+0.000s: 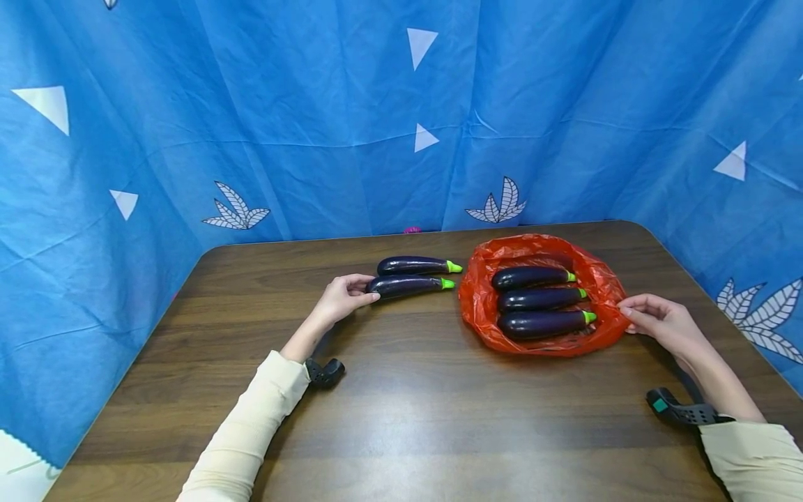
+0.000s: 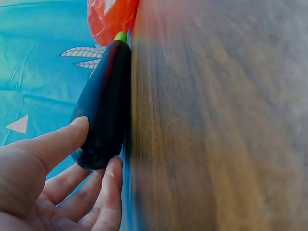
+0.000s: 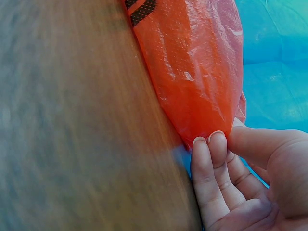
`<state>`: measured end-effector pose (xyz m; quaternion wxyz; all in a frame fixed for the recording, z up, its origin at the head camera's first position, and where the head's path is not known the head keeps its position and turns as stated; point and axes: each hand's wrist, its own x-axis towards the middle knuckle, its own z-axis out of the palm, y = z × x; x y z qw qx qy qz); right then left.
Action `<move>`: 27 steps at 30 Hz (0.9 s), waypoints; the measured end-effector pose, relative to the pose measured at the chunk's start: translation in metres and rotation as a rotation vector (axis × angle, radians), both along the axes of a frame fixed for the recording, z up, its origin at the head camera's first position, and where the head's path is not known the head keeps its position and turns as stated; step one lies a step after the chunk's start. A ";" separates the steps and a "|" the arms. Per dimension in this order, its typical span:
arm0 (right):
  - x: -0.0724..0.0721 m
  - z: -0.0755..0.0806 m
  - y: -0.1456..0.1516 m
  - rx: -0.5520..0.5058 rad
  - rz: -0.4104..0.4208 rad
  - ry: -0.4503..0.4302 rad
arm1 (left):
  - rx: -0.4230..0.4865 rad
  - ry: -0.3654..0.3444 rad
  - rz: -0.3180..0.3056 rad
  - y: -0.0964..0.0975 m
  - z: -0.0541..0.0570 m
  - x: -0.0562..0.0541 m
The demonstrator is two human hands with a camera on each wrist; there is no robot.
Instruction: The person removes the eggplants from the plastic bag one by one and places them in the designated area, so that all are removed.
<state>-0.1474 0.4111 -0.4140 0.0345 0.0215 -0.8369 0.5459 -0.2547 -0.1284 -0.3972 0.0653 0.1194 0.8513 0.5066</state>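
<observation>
My left hand (image 1: 345,300) holds the blunt left end of a dark purple eggplant (image 1: 408,286), thumb on the near side. In the left wrist view the thumb lies along this eggplant (image 2: 103,106) and the fingertips are at its rounded end. Just behind it lies a second eggplant (image 1: 410,265), its green stem also facing right. To the right, a red plastic bag (image 1: 477,324) sits with its mouth spread wide, and eggplants (image 1: 542,324) lie side by side in it. My right hand (image 1: 665,324) pinches the bag's right edge between thumb and fingertips, as the right wrist view shows at the gathered plastic (image 3: 202,110).
The brown wooden table (image 1: 408,404) has rounded far corners. A blue patterned curtain (image 1: 339,125) hangs around its back and sides. Black wrist devices (image 1: 326,373) are strapped on both forearms.
</observation>
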 end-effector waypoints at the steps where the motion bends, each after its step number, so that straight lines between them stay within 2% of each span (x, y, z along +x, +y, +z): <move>1: 0.000 0.000 0.000 0.002 0.000 0.001 | -0.002 -0.002 -0.001 0.000 0.000 0.000; 27: 0.001 -0.001 0.001 -0.023 0.021 0.011 | 0.018 -0.015 0.012 0.001 0.000 0.002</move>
